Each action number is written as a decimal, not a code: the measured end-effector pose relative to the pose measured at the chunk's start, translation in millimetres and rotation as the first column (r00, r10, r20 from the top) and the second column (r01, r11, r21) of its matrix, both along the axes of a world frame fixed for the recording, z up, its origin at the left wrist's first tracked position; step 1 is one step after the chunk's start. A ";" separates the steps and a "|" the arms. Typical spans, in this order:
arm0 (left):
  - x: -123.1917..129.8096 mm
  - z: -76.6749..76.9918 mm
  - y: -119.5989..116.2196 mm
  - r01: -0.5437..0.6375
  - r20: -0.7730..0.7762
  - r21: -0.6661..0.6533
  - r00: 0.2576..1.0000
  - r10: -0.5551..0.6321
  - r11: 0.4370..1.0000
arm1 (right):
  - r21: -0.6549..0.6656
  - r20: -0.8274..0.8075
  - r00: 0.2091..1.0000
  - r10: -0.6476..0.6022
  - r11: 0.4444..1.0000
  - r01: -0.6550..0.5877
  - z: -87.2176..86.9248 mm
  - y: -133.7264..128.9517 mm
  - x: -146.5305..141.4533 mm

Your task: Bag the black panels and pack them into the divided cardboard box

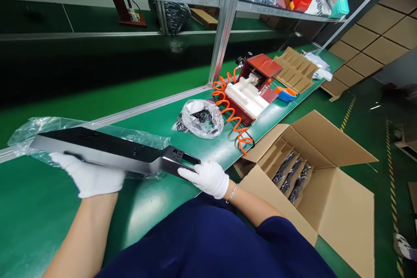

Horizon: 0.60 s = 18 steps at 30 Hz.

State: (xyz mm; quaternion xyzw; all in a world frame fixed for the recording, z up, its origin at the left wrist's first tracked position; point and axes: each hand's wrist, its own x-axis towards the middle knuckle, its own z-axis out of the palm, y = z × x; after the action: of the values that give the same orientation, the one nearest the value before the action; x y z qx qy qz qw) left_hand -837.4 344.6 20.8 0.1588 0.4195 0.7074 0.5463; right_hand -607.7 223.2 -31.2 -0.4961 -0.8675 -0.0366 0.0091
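Observation:
Both my hands wear white gloves and hold a long black plastic housing (107,150) above the green bench. My left hand (89,176) supports it from below near its wide end; its fingertips are partly hidden under the part. My right hand (208,178) is closed around the narrow end, beside a rectangular opening. Under and behind the housing lies a clear plastic bag (148,138), spread on the bench. Further right on the bench is another clear bag (202,118) with small black pieces in it.
A red machine (263,67) with a white bed and a coiled orange hose (230,113) stands on the green bench (143,221). Beyond it are cardboard dividers (296,69) and a tape roll (286,94). An open carton (345,200) with wrapped black parts stands at the right. A shelf post (224,26) rises behind.

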 end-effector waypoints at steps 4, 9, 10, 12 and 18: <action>-10.5 -15.9 3.4 -0.011 0.059 -0.140 0.998 0.019 0.990 | -0.148 -0.187 0.964 0.191 0.964 -0.220 6.3 8.1 9.1; -15.3 -22.9 10.4 0.033 0.173 -0.098 0.985 -0.016 0.995 | -0.136 -0.448 0.879 -0.164 0.984 0.115 36.9 69.8 59.2; -13.9 -23.8 11.7 0.037 0.199 -0.082 0.980 -0.020 0.996 | -0.154 -0.394 0.873 -0.288 0.957 0.246 40.2 88.1 68.3; -9.2 -25.1 13.5 0.045 0.242 -0.072 0.970 -0.027 0.996 | -0.215 -0.226 0.879 -0.419 0.902 0.375 41.3 124.0 79.8; -2.3 -31.6 8.1 0.140 0.291 -0.147 0.952 -0.092 0.979 | -0.323 -0.047 0.909 -0.413 0.868 0.378 24.3 184.1 69.9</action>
State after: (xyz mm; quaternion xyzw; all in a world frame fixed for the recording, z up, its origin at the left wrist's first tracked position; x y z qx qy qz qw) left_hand -839.6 352.7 -10.8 0.0348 0.3845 0.6520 0.6526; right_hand -537.9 407.3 -6.9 -0.6599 -0.7402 0.1260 -0.0261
